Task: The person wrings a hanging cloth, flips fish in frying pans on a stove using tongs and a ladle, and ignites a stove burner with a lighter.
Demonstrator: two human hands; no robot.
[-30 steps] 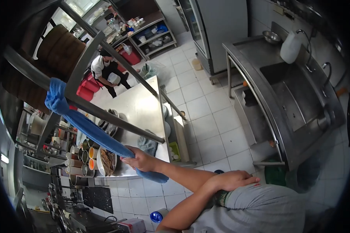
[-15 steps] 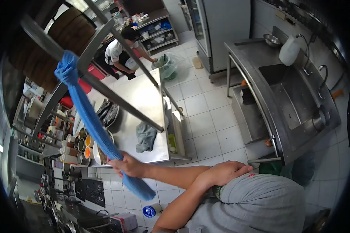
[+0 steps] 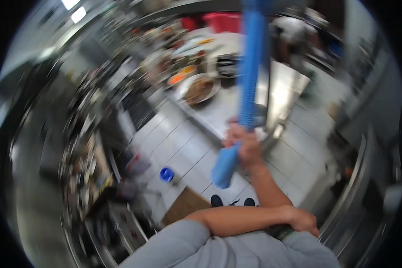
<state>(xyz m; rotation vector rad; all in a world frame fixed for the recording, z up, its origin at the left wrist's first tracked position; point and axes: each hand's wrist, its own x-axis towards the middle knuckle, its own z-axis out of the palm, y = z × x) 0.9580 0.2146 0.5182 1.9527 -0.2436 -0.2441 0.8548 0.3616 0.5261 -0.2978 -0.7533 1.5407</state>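
Note:
My right hand (image 3: 243,143) is closed around a long, twisted blue cloth (image 3: 250,67), whose loose lower end sticks out below the fist. The cloth runs upward past the frame's top edge, so its upper end is hidden. My left arm lies across my front, with my left hand (image 3: 303,222) wrapped over my right arm near the sleeve; its fingers are partly hidden and blurred. Beyond the cloth stands a metal table (image 3: 232,100) with a white dish (image 3: 200,89) of brown food on it.
Orange-filled containers (image 3: 176,79) stand beside the dish. Another person (image 3: 295,33) bends at the upper right. A blue-lidded tub (image 3: 167,174) and a brown board (image 3: 187,205) are low at the left. Metal kitchen equipment lines both sides.
The view has swung left and blurred. The blue cloth now hangs nearly upright in view, still in my right hand. My left hand stays on my right arm. The other person has bent down.

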